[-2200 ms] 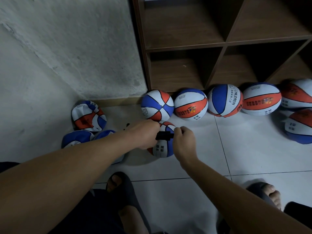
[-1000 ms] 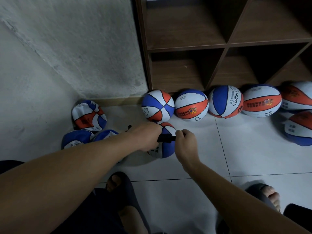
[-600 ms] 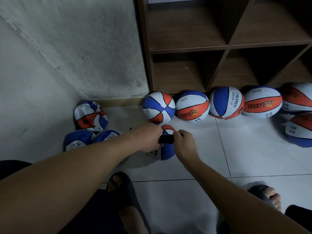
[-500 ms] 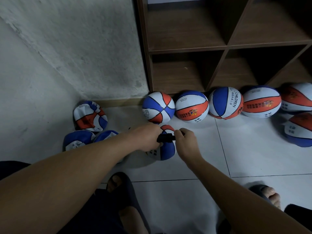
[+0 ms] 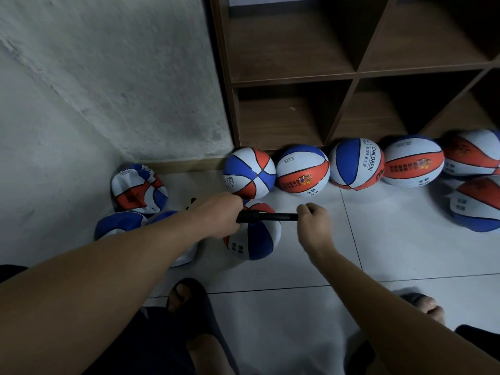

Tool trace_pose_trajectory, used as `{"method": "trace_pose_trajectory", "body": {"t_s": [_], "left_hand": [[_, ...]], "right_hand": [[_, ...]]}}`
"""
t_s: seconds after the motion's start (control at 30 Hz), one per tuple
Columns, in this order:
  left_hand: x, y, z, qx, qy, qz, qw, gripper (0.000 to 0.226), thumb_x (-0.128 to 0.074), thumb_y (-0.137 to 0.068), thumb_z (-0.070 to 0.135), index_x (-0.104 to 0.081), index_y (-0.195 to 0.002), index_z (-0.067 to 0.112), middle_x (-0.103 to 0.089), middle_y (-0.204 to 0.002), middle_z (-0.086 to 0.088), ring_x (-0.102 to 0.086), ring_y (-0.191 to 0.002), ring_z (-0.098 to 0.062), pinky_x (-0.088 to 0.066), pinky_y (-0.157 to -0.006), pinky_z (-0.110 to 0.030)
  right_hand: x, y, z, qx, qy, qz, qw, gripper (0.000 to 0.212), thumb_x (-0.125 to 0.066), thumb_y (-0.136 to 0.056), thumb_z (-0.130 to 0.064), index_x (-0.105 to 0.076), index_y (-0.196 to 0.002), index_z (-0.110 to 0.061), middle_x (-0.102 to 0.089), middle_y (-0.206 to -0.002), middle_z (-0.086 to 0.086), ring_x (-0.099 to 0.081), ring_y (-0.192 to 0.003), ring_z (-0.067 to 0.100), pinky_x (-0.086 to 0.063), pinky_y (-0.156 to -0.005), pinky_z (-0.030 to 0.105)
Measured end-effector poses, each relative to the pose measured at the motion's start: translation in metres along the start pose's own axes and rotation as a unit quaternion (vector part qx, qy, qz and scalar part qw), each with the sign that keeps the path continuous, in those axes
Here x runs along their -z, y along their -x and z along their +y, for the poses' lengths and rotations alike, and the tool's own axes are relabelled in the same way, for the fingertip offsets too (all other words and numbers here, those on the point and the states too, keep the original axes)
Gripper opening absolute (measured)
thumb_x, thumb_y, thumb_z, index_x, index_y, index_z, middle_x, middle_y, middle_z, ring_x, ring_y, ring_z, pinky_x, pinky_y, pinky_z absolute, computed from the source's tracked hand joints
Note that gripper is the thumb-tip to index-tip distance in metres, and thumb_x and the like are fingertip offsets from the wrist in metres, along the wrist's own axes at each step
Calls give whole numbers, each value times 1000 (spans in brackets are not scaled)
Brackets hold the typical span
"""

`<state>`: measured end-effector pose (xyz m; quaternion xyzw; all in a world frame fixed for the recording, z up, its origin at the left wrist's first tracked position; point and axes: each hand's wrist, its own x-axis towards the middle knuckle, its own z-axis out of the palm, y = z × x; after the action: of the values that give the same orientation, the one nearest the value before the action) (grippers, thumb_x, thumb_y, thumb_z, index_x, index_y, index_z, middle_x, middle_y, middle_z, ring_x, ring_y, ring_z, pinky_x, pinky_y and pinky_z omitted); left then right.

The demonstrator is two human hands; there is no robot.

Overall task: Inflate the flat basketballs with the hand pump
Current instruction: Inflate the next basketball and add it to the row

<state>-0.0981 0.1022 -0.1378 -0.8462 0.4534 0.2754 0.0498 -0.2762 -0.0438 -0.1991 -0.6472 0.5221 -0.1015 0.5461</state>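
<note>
A black hand pump [image 5: 266,217] lies level above a partly filled red, white and blue basketball [image 5: 254,238] on the tiled floor. My left hand [image 5: 219,213] grips the pump's barrel at its left end. My right hand [image 5: 313,221] grips the handle at the right end, with the dark rod drawn out between the two hands. Where the pump meets the ball is hidden under my left hand. Flat, crumpled balls lie at the left: one [image 5: 138,189] by the wall and two [image 5: 119,226] partly behind my left forearm.
Several round balls [image 5: 303,171] line the foot of a brown wooden cube shelf [image 5: 351,74]; more balls [image 5: 476,204] sit at the right edge. A rough white wall [image 5: 108,77] closes the left side. My sandalled feet [image 5: 189,296] rest on the tiles below.
My right hand has moved right, pulling the pump handle away from the barrel so the rod now shows. My left hand and the ball have stayed put.
</note>
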Motion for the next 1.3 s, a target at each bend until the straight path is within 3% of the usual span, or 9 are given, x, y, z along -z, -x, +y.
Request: {"method": "trace_pose_trajectory", "body": {"t_s": [0.3, 0.47, 0.67, 0.83, 0.97, 1.13, 1.3], "left_hand": [[-6, 5, 27, -32, -19, 22, 999, 24, -65, -96, 15, -54, -75, 15, -60, -72, -5, -60, -63, -23, -41, -53, -32], [-7, 2, 22, -37, -9, 15, 999, 17, -66, -92, 17, -59, -76, 17, -65, -73, -6, -67, -65, -26, -48, -55, -36], [-9, -3, 13, -45, 37, 0, 998, 28, -70, -97, 26, -59, -72, 19, -64, -71, -5, -67, -66, -26, -48, -56, -37], [2, -5, -7, -17, 57, -7, 998, 26, -68, -94, 17, -62, -69, 17, -60, -64, -3, -60, -57, -23, -43, -52, -37], [-1, -4, -8, -15, 58, -22, 998, 29, -68, -95, 18, -59, -67, 19, -57, -62, 0, -54, -54, -19, -39, -53, -31], [-8, -5, 1, -16, 67, -30, 997, 23, -71, -99, 27, -66, -78, 16, -62, -69, -2, -57, -59, -19, -41, -54, -32], [-11, -6, 15, -34, 23, -11, 999, 26, -69, -99, 32, -64, -77, 19, -66, -74, -5, -66, -65, -25, -50, -57, -39]], "right_hand": [[-31, 33, -17, 78, 21, -33, 996, 33, -48, -108, -17, -52, -75, -13, -50, -69, 2, -45, -64, 15, -35, -58, 32], [-34, 28, -15, 72, 22, -40, 996, 30, -49, -107, -21, -59, -83, -6, -54, -74, 5, -48, -68, 17, -39, -62, 36], [-21, 21, -19, 89, 49, -72, 992, 31, -50, -106, -24, -58, -81, -7, -55, -71, 5, -47, -63, 18, -40, -59, 37], [21, -10, -5, 63, 21, -34, 997, 30, -51, -96, -31, -55, -78, -7, -53, -66, 8, -46, -63, 24, -39, -60, 42], [37, -19, 9, 9, -23, -60, 998, 25, -51, -101, -21, -54, -79, -8, -46, -66, 9, -40, -63, 25, -34, -56, 40], [7, -2, 5, 28, -16, 4, 999, 28, -50, -97, -25, -53, -80, -2, -46, -65, 6, -42, -63, 24, -36, -60, 44], [-27, 29, -9, 54, -10, -11, 998, 29, -49, -105, -20, -55, -81, -5, -51, -70, 5, -45, -65, 19, -37, -60, 41]]}}
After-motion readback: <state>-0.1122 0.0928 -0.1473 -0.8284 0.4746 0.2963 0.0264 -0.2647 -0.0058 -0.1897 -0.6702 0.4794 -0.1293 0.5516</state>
